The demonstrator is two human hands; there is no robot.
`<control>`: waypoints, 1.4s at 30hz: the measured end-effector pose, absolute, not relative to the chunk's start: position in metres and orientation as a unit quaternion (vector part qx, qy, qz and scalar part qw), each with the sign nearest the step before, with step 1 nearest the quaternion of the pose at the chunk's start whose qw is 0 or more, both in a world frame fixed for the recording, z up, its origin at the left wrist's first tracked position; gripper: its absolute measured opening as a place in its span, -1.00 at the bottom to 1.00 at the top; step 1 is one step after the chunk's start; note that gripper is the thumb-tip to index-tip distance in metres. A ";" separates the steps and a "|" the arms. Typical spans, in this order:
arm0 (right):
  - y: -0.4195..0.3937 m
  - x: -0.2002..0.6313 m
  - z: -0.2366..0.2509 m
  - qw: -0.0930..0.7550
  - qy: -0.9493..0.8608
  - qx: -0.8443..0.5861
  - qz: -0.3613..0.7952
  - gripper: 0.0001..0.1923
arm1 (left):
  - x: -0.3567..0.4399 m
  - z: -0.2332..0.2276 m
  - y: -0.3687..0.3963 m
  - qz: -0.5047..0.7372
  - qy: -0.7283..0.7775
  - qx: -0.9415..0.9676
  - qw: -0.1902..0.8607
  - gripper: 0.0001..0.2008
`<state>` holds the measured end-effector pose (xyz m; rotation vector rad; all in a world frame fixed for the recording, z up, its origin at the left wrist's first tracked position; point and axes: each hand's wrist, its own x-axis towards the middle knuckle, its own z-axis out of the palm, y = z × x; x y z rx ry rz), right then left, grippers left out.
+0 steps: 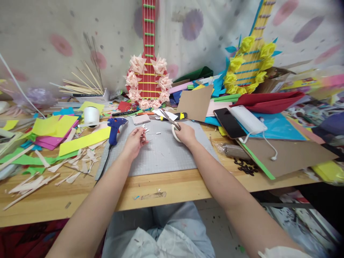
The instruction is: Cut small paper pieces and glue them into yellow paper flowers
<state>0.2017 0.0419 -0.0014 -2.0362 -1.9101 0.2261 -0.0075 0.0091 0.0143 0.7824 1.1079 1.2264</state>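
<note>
My right hand (186, 134) grips a pair of scissors (168, 118) by the white handles, and the blades point away to the back left. Over the grey cutting mat (166, 157), the fingers of my left hand (135, 142) are pinched together. Several small white pieces (145, 126) show right at the left fingertips, but I cannot tell which of them are held. One more small white piece (158, 133) with a thin stem lies on the mat between my hands. Left of my left hand is a blue glue gun (114, 129) with its black cord.
A red paper guitar (148, 80) with pink flowers stands at the back, and a yellow one (248, 68) at the back right. Paper scraps (53, 129) crowd the left. A phone (229, 123), a white power bank (248, 120) and cardboard (285, 154) lie right.
</note>
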 end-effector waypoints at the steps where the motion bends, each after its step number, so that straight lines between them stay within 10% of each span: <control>1: 0.042 0.202 -0.001 0.170 -0.672 -0.717 0.079 -0.74 | -0.007 0.016 0.012 0.519 0.495 0.344 0.606 -0.83; 15: 0.039 0.200 0.004 0.172 -0.666 -0.720 0.097 -0.73 | -0.003 0.037 0.041 0.382 0.520 0.375 0.666 -0.95; 30: 0.040 0.201 0.001 0.189 -0.664 -0.717 0.098 -0.74 | 0.021 0.004 0.066 0.321 0.560 0.740 0.189 -0.96; 42: 0.040 0.201 -0.001 0.186 -0.663 -0.718 0.097 -0.75 | 0.012 -0.011 0.073 0.232 0.588 0.759 0.156 -0.74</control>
